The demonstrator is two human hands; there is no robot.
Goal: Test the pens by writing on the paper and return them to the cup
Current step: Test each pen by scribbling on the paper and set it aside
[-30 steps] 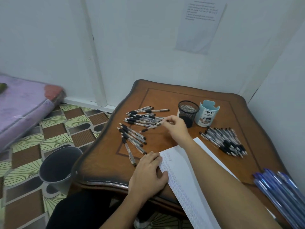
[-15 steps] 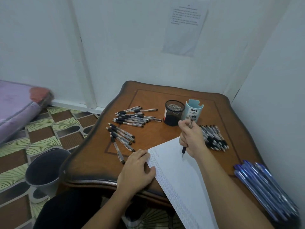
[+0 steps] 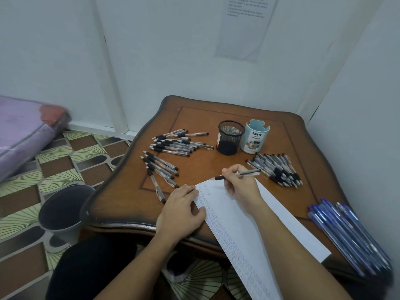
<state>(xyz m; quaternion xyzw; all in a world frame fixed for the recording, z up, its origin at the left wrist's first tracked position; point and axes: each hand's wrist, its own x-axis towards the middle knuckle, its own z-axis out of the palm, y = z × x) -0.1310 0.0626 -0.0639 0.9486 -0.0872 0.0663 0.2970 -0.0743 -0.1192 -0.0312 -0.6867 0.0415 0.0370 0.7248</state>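
Since half a second ago, the right hand (image 3: 241,187) has tilted the pen (image 3: 249,172) from upright to near-flat, with its tip at the upper corner of the paper (image 3: 259,224).
Right fingers pinch the pen at centre frame; the left hand (image 3: 181,211) lies spread, pressing the paper's left edge. The mesh cup (image 3: 229,137) stands above, apart, with loose pens (image 3: 173,146) to its left.

I read "DIY" on the pale blue cup (image 3: 255,138), with smaller "DESK ORGANIZER" beneath. The print on the wall sheet (image 3: 244,31) and the scribbles on the paper (image 3: 236,224) are too small for me.
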